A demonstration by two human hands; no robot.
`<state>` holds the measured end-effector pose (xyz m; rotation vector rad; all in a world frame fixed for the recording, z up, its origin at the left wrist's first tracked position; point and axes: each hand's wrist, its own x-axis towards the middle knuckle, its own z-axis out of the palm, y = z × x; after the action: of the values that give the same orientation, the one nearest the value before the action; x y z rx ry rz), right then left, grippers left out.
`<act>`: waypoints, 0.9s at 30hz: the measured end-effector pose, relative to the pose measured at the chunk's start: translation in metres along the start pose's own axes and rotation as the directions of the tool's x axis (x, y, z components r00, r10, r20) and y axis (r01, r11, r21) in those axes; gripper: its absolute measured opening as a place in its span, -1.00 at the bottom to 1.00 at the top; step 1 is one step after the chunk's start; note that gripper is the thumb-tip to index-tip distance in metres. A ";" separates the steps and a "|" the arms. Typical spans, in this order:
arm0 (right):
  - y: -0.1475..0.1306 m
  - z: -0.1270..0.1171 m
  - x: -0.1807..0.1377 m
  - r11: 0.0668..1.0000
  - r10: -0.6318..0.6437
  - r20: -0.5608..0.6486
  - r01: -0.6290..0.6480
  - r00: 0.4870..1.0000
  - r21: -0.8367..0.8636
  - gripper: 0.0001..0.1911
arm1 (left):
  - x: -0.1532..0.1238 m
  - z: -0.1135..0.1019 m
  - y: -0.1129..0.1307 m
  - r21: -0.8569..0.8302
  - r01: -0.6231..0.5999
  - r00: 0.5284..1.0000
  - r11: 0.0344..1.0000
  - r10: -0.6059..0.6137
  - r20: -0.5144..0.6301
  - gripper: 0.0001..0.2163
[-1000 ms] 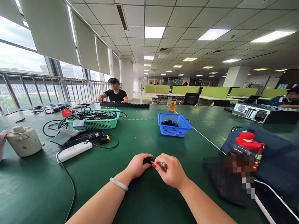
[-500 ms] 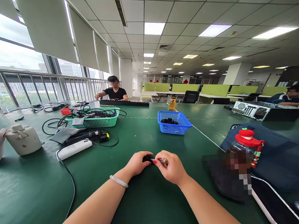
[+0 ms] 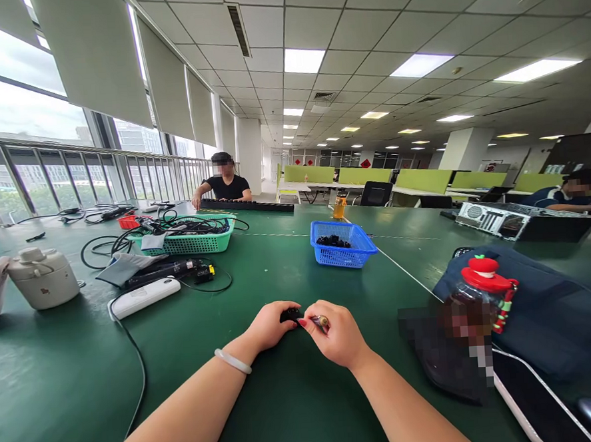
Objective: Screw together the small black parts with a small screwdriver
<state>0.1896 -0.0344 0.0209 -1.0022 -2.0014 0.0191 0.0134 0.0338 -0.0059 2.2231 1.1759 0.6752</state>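
Black and small, a part (image 3: pixel 292 313) sits pinched between thumb and fingers of the left hand (image 3: pixel 268 325), low over the green table (image 3: pixel 297 407); the stretch that shows runs roughly toward the right hand (image 3: pixel 336 335). There, thumb and fingers pinch a slim tool (image 3: pixel 324 322), its long axis lying crosswise, inner end toward the part, rounded brownish butt facing right; whether they touch cannot be told. Beyond both hands, a rectangular blue basket (image 3: pixel 345 256) of perforated plastic holds lumpy black pieces (image 3: pixel 333 241). Behind the left hand sits a smooth, pale bangle (image 3: pixel 233 362).
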 end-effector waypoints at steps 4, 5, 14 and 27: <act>-0.002 0.001 0.000 1.000 -0.022 0.008 0.022 1.000 -0.009 -0.76 | 0.000 0.000 0.000 -0.010 0.008 1.000 1.000 -0.008 0.004 -0.62; -0.002 0.001 0.000 0.999 -0.031 0.003 0.031 1.000 -0.010 -0.76 | 0.000 0.000 0.000 -0.012 0.007 1.000 1.000 -0.007 0.003 -0.62; 0.000 0.003 0.000 1.000 -0.014 -0.030 0.014 0.999 0.009 -0.78 | -0.001 -0.001 0.001 -0.018 0.005 1.000 1.000 -0.005 -0.010 -0.64; 0.000 0.003 -0.001 1.000 0.002 -0.032 -0.001 0.999 0.023 -0.76 | -0.001 -0.001 0.000 0.008 -0.016 1.000 1.000 0.016 -0.011 -0.65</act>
<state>0.1876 -0.0343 0.0189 -0.9837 -1.9671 0.0270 0.0127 0.0336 -0.0058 2.2408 1.1693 0.6916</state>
